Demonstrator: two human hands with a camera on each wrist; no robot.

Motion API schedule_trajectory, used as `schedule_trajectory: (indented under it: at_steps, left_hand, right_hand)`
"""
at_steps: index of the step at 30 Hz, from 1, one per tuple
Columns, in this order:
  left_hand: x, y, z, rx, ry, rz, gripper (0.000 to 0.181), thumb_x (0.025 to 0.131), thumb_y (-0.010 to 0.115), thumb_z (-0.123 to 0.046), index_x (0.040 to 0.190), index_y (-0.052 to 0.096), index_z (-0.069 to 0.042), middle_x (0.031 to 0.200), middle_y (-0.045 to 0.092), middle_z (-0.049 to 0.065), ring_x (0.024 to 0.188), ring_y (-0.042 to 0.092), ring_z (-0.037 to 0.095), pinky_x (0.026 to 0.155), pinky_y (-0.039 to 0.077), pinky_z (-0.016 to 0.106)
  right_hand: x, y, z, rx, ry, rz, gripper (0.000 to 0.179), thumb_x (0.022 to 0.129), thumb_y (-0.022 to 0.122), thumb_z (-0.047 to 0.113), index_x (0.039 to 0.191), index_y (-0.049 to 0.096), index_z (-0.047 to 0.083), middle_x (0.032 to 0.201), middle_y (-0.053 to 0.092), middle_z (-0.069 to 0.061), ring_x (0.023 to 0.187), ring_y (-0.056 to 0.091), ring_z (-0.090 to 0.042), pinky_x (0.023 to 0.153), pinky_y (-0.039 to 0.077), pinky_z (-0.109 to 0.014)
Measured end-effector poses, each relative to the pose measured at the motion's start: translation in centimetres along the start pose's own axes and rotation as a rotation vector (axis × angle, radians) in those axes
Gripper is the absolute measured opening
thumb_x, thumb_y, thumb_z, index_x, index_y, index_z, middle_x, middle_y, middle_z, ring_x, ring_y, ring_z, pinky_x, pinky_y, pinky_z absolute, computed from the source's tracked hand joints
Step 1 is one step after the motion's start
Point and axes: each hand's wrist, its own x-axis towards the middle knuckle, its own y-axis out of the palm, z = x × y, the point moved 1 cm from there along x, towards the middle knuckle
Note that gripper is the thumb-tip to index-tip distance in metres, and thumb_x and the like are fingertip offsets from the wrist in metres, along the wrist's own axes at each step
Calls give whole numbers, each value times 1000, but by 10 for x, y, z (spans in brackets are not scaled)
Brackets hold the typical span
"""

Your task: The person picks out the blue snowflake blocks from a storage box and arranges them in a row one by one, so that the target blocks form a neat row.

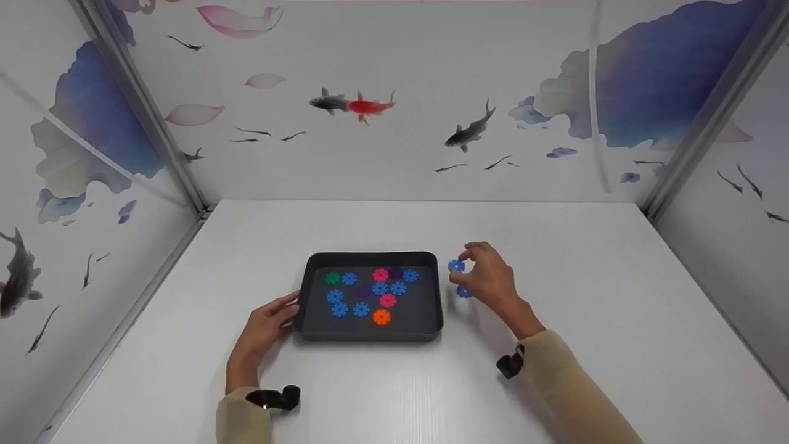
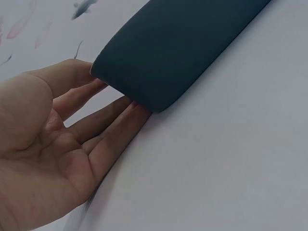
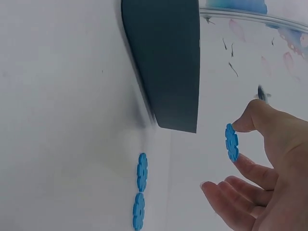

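A dark grey tray (image 1: 370,337) holds several notched, flower-shaped plastic discs. My left hand (image 1: 262,330) touches the tray's left side with fairly straight fingers; in the left wrist view the thumb reaches the upper edge and the fingertips are partly hidden behind the dark wall (image 2: 178,48). Right of the tray, my right hand (image 1: 490,277) pinches a blue notched disc (image 1: 456,266) between thumb and forefinger, above the table. Beneath that hand lies another bluish disc (image 1: 463,292). The right wrist view shows two blue discs on the table, one disc (image 3: 142,172) beside another disc (image 3: 138,211).
Inside the tray are mostly blue discs, such as one disc (image 1: 360,309), plus a green disc (image 1: 333,278), an orange disc (image 1: 381,317), pink and purple ones. The white table (image 1: 382,394) meets printed panels at the back and sides.
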Motion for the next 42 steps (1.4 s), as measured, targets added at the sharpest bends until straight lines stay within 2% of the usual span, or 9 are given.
schedule_trajectory:
  at_steps: [7,16,22,29,34,42]
  left_hand:
    - [0,0,0,-33,9,21,45,103,56,-21,148,51,-13,153,49,15,141,48,31,115,44,44]
    - [0,-1,-1,-48,7,29,47,103,56,-21,148,50,-11,157,44,15,145,43,33,119,39,46]
    - [0,-1,0,-34,0,19,46,103,56,-22,148,50,-12,156,45,14,144,44,32,118,40,46]
    - [0,1,0,-39,1,15,46,103,57,-22,147,51,-12,156,45,14,143,46,30,116,43,43]
    - [-1,0,-1,-47,5,23,46,103,56,-21,148,50,-11,156,45,15,143,46,32,117,41,44]
    - [-3,1,-1,-38,2,21,46,103,56,-23,148,51,-12,156,45,15,144,44,34,119,38,46]
  right_hand:
    - [-3,-12,-21,-10,-12,-38,38,82,76,27,110,72,1,136,61,-15,117,64,-33,89,57,-53]
    - [-3,-23,-56,-82,39,8,42,84,75,26,116,68,-1,133,60,-21,113,63,-36,89,56,-53]
    - [-6,-27,-71,-92,45,18,43,85,75,25,118,66,-2,133,59,-23,111,63,-37,88,56,-54]
    - [-8,-29,-81,-79,71,57,39,86,75,25,114,68,-1,132,58,-23,111,63,-37,91,55,-55]
    - [-8,-30,-84,-95,75,72,36,84,74,26,109,70,0,128,61,-21,107,63,-35,87,56,-53]
    - [-7,-25,-84,-105,138,170,37,84,74,26,108,70,-2,121,63,-22,104,60,-33,92,53,-52]
